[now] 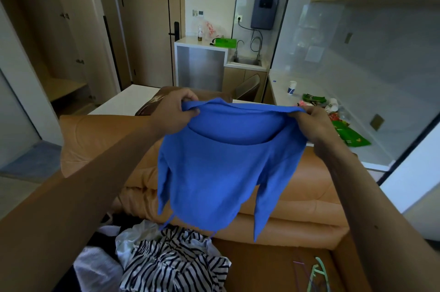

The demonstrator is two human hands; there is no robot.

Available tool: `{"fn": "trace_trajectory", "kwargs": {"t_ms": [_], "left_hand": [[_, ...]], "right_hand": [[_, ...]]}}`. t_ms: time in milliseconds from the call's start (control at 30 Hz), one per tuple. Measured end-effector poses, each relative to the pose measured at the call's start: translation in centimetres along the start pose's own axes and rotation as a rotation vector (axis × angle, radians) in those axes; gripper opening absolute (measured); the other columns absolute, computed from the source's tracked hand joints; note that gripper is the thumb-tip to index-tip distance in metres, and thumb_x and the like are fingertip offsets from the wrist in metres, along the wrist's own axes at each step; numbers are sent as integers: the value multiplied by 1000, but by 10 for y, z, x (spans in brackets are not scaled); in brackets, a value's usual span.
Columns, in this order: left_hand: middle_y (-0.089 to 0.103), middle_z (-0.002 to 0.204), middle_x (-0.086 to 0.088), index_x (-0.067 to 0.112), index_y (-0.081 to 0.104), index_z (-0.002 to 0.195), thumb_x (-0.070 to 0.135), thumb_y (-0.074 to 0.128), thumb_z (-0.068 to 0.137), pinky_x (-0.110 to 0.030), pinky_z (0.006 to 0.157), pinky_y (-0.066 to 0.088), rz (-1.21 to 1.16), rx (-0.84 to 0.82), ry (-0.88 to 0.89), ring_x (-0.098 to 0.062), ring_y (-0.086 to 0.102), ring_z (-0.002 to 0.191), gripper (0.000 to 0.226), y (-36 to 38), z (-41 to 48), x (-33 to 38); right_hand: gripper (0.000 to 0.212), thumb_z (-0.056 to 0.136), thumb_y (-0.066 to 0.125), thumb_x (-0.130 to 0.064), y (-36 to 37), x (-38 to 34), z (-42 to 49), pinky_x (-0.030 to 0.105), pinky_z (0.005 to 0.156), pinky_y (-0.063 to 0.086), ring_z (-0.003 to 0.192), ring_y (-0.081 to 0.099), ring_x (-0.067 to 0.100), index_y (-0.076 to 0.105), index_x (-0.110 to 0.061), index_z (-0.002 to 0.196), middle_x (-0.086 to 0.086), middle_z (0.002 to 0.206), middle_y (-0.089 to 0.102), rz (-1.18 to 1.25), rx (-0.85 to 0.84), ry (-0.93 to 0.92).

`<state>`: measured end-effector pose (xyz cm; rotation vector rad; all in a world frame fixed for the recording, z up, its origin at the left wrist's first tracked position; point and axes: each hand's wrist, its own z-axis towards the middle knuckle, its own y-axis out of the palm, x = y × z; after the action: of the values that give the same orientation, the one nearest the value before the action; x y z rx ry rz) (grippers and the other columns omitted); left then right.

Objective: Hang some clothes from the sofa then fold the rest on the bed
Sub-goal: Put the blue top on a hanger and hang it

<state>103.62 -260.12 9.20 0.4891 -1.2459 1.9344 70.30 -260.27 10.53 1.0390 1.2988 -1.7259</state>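
Left hand and right hand fingers clamped on blue top, held up over sofa, striped clothes below

Sink, white cup, green packets

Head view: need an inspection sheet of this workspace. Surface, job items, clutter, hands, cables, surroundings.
Surface: tan sofa, seat partly covered by clothes.
Job's things: blue top held up over the sofa; striped garment in a heap on the seat; pale green hanger lying on the seat at lower right.
Clutter: green packets and a white container on the counter at right.
Hands: left hand and right hand each grip the top's upper edge.
Cables: black cable between a wall socket and the dark wall unit.
Surroundings: small sink beyond the sofa; cupboard doors at left.
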Motion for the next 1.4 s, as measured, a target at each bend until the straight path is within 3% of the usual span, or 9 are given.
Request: {"fn": "trace_trajectory", "kwargs": {"t_ms": [200,400,500,633,800,900,1000,1167,1400], "left_hand": [[64,84,-5,-1,64,94,-16,48,82,-7,58,38,174,-78,82,-6,56,72,25,-26,5,10],[69,86,-9,7,71,89,4,35,84,-38,73,50,168,36,81,-26,61,81,37,-29,-3,9],[66,77,-9,11,71,80,24,47,84,-46,72,48,166,-44,-20,-27,60,77,28,-25,-13,15],[66,68,-7,14,71,71,23,79,84,-36,61,45,221,-249,-83,-20,59,65,18,-10,-23,21],[55,70,-29,-11,64,80,6,50,96,-31,55,28,109,170,-181,-18,40,58,28,5,-34,11],[58,78,-16,-7,64,88,-5,41,89,-27,60,34,89,375,-190,-16,47,68,23,-1,-38,5],[57,91,-2,3,60,96,-11,40,84,-20,70,39,20,480,-148,-11,49,85,28,-10,-40,6],[58,85,1,9,59,93,-4,40,86,-19,65,38,86,321,-41,-7,51,77,24,-20,-35,2],[56,82,-7,6,62,86,4,53,93,-30,60,35,3,81,-416,-19,48,75,12,-21,-27,-13]], "right_hand": [[11,85,47,-7,-14,10,1,38,65,38,73,49,25,58,-10,85,8,76,55,-111,150,-26],[18,80,51,-5,-24,9,-7,40,69,48,80,56,30,61,-13,93,9,85,63,-399,244,-177],[18,84,51,-11,-21,5,-9,41,73,47,85,56,33,62,-13,99,10,91,62,-440,225,-103],[25,88,39,-3,3,-13,-14,38,73,47,84,57,27,62,-10,90,13,88,62,-33,-26,33],[23,99,56,-20,20,-21,-16,29,57,31,65,43,15,48,-16,78,3,70,46,9,-63,-137],[27,86,71,-9,4,-13,-9,33,58,34,64,42,17,46,-19,84,1,72,48,-183,-89,-265],[35,74,57,13,-4,-5,-6,35,59,38,72,46,21,49,-13,97,3,83,51,-458,-165,-311],[30,73,50,13,-9,10,-3,35,67,49,85,56,27,58,-10,90,8,93,60,-635,-200,-250],[26,86,43,7,-23,24,-6,39,73,39,79,44,26,63,-11,89,12,86,51,-204,-453,51]]}}
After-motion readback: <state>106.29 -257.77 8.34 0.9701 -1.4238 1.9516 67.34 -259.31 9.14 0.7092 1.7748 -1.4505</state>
